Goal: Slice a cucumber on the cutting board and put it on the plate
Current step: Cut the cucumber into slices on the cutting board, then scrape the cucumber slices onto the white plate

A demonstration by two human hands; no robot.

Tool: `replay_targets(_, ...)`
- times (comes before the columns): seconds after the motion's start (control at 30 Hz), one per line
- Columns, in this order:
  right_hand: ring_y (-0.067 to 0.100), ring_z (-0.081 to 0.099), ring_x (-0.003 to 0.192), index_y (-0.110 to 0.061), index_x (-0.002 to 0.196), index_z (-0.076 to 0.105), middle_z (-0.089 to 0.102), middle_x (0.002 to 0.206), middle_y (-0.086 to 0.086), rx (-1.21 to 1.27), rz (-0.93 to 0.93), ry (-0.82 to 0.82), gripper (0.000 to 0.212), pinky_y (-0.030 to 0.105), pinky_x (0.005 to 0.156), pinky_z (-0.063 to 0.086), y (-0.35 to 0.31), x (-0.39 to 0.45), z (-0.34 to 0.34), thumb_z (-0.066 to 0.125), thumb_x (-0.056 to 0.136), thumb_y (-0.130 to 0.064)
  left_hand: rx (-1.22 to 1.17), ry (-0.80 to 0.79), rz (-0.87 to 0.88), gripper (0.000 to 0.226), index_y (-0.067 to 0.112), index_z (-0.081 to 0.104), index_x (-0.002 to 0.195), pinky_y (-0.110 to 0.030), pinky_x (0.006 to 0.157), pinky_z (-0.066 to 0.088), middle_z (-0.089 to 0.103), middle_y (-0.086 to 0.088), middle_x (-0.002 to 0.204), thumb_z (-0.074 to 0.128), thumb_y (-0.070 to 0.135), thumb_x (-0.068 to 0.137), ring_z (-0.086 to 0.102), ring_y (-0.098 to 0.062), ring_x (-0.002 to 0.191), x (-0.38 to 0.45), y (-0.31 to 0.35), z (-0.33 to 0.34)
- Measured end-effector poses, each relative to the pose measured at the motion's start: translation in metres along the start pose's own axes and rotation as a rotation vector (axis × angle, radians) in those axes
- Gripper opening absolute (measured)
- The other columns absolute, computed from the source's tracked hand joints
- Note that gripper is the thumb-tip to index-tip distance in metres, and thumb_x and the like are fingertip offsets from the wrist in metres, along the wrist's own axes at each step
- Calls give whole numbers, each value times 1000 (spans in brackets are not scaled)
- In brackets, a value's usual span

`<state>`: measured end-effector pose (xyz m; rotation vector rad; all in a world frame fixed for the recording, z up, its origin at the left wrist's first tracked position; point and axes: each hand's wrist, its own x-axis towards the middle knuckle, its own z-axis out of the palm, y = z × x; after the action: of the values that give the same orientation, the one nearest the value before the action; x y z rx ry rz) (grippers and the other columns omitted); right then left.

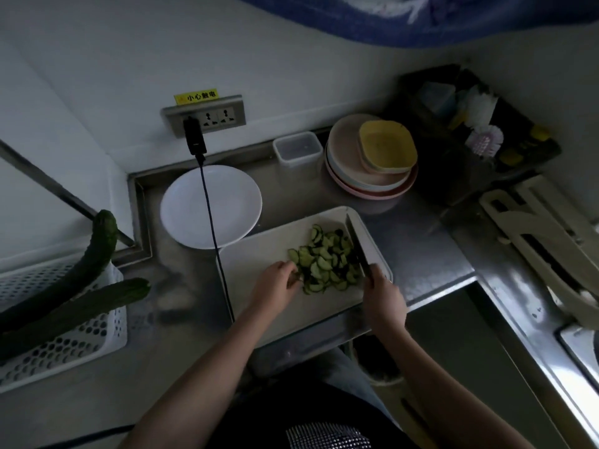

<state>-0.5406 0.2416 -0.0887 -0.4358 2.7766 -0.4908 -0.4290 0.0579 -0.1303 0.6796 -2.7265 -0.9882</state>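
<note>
**Cucumber slices piled on the board, plate waiting**

Stainless steel counter (418,241) is running along a white wall in dim light, with a white cutting board (259,254) lying on it at the near edge. Cucumber slices (325,259) are sitting in a loose heap on the board's right half, the heap stretching from the near left toward the far right. A knife (356,244) is lying along the heap's right side, its long axis running from the handle near the person up to the tip at the board's far edge. The right hand (384,298) is wrapping its fingers around the handle. The left hand (275,285) is resting at the heap's left edge with fingers curled, pinching something small (blurred, cannot tell what).

A white plate (188,218) is sitting just beyond the board's far left corner, a black cable (212,228) crossing over it. At the left, a white perforated basket (64,345) is holding two whole cucumbers (94,251), their ends pointing up toward the wall. Farther back, a stack of plates (369,179) is carrying a yellow dish (387,147), beside a clear container (298,149).
</note>
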Motion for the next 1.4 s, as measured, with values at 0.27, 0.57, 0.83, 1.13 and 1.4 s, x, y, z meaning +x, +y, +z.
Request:
replay_targets(0.27,27,61,78,-28,110,50,66,93,5,74,-41,-1,16,31,59,42,-2,6,-9,39,98,-24,411,85,-151,48,2,41,139,-43,109,30,40,-19,143,48,19,94,37,-32,133,47,-37,-47)
replay_targets(0.57,17,52,63,-29,110,53,57,75,-4,131,-12,-23,17,27,50,36,-1,11,-21,42,98,-24,429,-142,-192,63,15,20,150,-46,111,26,26,-8,153,36,-6,93,22,-26,140,75,-47,-49)
replay_targets(0.83,25,57,59,-24,91,53,62,72,4,336,108,-144,5,34,56,46,25,25,-21,52,95,-25,412,-156,0,65,13,27,147,-37,115,17,23,-10,154,40,-9,88,18,-26,143,80,-17,-32)
replay_targets(1.13,29,62,59,-16,85,56,61,68,7,467,224,-217,25,46,63,55,40,40,-14,42,99,-31,582,-294,336,81,31,29,145,-53,101,29,33,-8,150,35,71,74,24,-28,138,44,31,23)
replay_targets(1.4,29,63,101,-21,101,65,69,103,12,446,149,-237,26,32,73,42,22,24,-13,42,99,-35,515,-278,208,94,33,21,148,-63,93,38,36,-9,149,35,76,66,38,-41,131,63,62,49)
